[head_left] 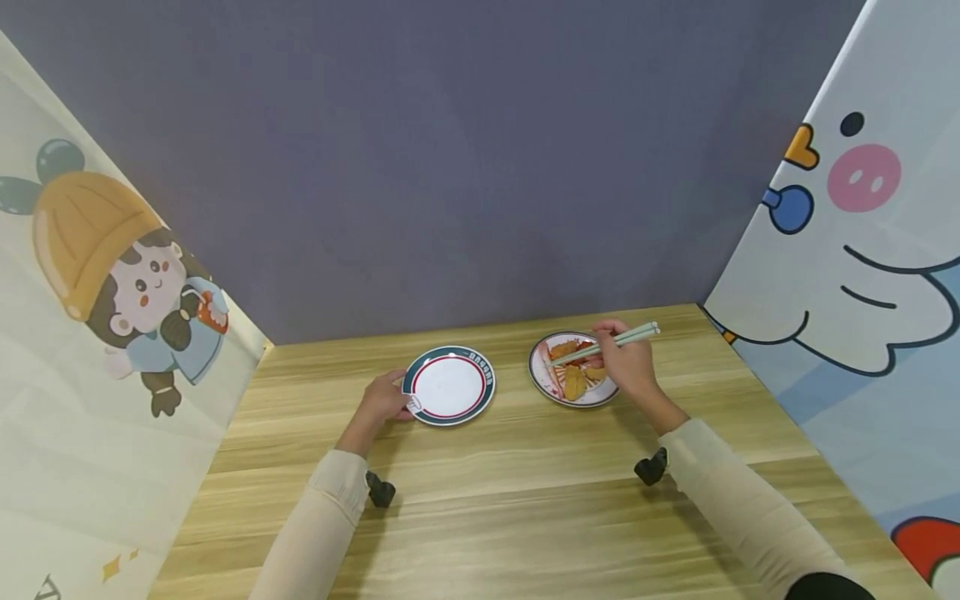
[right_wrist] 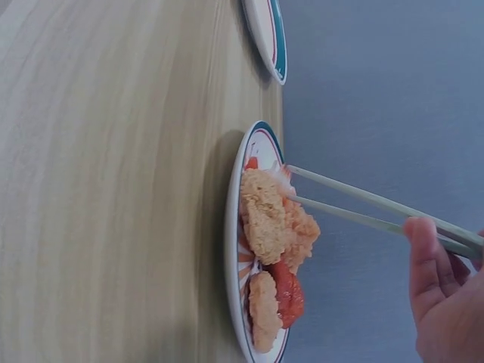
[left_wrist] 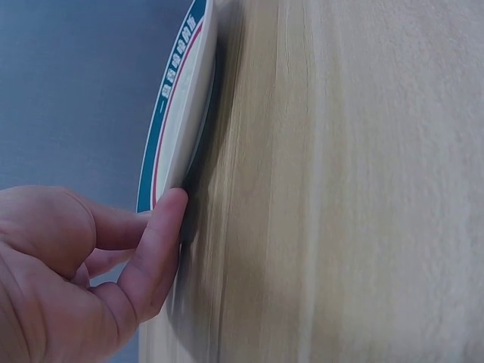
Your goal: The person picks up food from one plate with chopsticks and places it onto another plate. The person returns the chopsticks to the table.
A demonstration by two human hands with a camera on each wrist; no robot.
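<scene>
On the left, my left hand (head_left: pixel 385 398) pinches the near-left rim of a white plate (head_left: pixel 450 387) with a dark green band and red ring. In the left wrist view, that plate's rim (left_wrist: pixel 198 98) lies close over the wood. My right hand (head_left: pixel 628 360) holds pale green chopsticks (head_left: pixel 637 333) above a smaller patterned plate (head_left: pixel 537 379) of food. Golden breaded pieces (right_wrist: pixel 263 215) and a glossy red piece (right_wrist: pixel 287 295) lie on it. The chopstick tips are around a pale pink-white piece (right_wrist: pixel 283 181) at the far side of the food.
Both plates stand on a wood-grain table (head_left: pixel 480 517), near its back edge. A grey-blue partition (head_left: pixel 465 167) rises behind. Cartoon-printed panels flank the table, at left (head_left: pixel 75 400) and right (head_left: pixel 862 292).
</scene>
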